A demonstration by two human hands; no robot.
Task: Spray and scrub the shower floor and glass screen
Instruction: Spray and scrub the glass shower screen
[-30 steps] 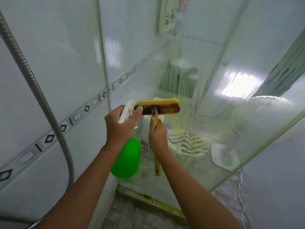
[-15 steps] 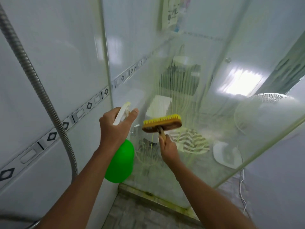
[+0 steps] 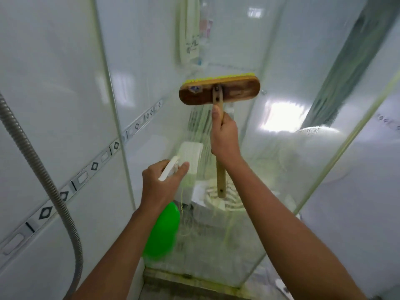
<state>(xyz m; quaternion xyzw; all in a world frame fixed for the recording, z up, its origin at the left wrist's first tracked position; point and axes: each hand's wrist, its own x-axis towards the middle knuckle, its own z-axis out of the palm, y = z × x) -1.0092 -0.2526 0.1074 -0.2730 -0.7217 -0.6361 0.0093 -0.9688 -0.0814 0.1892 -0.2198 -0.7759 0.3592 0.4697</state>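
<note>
Gripping the scrub brush (image 3: 219,90) handle, the right hand (image 3: 224,135) presses bristles against the glass screen (image 3: 281,169) — below the brush, the left hand (image 3: 161,184) clasps the green spray bottle (image 3: 162,231).

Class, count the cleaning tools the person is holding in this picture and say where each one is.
2. The scrub brush is raised against the glass screen, its handle gripped by the right hand. The green spray bottle hangs lower, held by the left hand.

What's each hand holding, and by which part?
Left hand grips the green spray bottle at its white trigger head. Right hand grips the scrub brush by its wooden handle.
</note>
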